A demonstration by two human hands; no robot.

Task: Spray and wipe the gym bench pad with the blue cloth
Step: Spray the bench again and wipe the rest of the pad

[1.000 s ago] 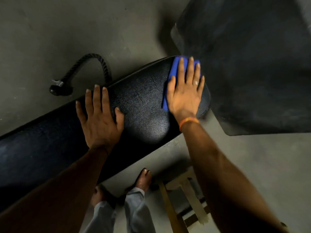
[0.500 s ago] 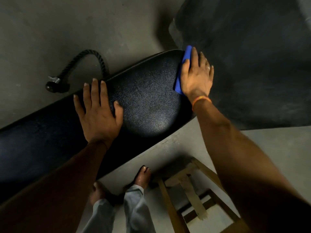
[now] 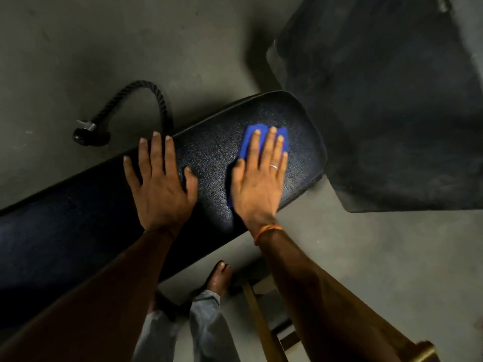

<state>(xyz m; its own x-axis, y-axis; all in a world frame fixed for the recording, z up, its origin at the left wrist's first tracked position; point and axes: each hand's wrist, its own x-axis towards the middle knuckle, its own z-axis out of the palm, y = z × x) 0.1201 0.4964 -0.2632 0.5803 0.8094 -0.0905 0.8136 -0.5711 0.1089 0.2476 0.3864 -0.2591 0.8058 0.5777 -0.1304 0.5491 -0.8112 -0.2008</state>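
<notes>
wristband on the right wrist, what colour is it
Orange. The wristband sits just behind the right hand, clearest in the head view.

We see a blue cloth (image 3: 264, 138) on the black, pebble-grained bench pad (image 3: 214, 158), an orange wristband (image 3: 268, 229), and grey floor (image 3: 104, 43).

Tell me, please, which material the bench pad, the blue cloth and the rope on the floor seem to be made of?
Bench pad: probably vinyl or leather-like cover, black, with pebbled grain and a soft sheen.
Blue cloth: looks like soft matte fabric, perhaps microfibre, lying flat under the right hand.
Rope: twisted black cord with visible strands, ending in a dark knob with a metal clip.
</notes>
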